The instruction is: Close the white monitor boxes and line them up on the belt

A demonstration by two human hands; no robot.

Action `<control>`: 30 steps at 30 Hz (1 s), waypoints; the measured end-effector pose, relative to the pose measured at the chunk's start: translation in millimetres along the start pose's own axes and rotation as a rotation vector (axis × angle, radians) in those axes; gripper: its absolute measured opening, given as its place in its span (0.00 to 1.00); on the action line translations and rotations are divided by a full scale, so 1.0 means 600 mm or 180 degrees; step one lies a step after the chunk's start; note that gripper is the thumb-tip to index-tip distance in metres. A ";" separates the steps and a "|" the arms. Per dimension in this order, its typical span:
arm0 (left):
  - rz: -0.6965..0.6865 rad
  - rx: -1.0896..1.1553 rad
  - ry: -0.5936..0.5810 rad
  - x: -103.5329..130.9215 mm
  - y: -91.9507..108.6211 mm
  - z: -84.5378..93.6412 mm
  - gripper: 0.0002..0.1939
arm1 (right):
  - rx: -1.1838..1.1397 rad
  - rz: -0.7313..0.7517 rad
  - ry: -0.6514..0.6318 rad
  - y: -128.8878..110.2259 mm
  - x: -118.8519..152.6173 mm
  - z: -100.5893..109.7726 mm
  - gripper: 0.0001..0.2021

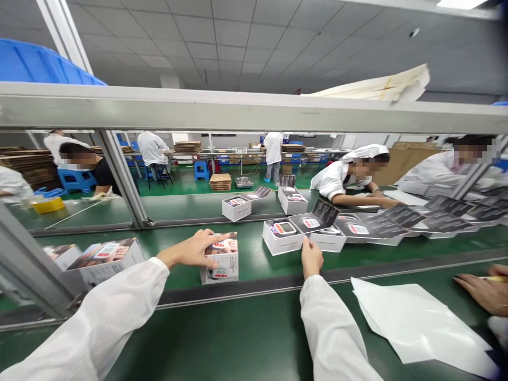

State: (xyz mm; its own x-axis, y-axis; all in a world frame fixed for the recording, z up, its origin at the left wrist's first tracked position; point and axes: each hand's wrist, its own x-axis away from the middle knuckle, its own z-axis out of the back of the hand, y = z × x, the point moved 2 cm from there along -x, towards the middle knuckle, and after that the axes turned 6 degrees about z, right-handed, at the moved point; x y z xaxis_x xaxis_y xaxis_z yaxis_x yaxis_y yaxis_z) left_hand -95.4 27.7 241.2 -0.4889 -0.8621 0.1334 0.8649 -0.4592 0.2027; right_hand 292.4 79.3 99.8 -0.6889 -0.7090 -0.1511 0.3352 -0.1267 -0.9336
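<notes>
My left hand (195, 250) is around a closed white product box (227, 264) with a printed photo top, fingers over the top and thumb along the near face. The box stands on the green conveyor belt. To the right, my right hand (312, 258) has its fingers together at the near edge of an open box's lid (308, 222). That open box (280, 241) shows a device with a screen inside. The fingertips are partly hidden behind my hand's back.
A row of open boxes (359, 230) with dark inner flaps runs right. Two closed boxes (107, 256) stand left by a metal post (123, 180). White sheets (416, 323) lie near right, beside another person's hand (484, 293). Co-workers sit across the line. A shelf beam (254, 111) crosses overhead.
</notes>
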 end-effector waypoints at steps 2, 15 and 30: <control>0.0065 -0.0174 0.0068 0.006 0.002 0.002 0.47 | -0.0285 0.0006 -0.0138 0.000 -0.016 -0.022 0.27; -0.0384 0.0102 0.2426 -0.016 0.173 -0.059 0.36 | -0.0423 0.1398 -0.0148 -0.035 0.063 -0.038 0.28; 0.0162 0.1026 0.1013 -0.118 0.166 -0.158 0.47 | -0.0442 0.1590 -0.1400 -0.021 0.082 -0.057 0.30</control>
State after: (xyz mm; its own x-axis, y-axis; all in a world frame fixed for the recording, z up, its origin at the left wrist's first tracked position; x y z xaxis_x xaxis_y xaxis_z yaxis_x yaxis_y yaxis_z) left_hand 36.3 22.4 159.9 -0.3438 -0.9280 -0.1435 0.7829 -0.3677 0.5019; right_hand 232.4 69.8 93.0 -0.1374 -0.8793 -0.4561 0.4392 0.3586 -0.8237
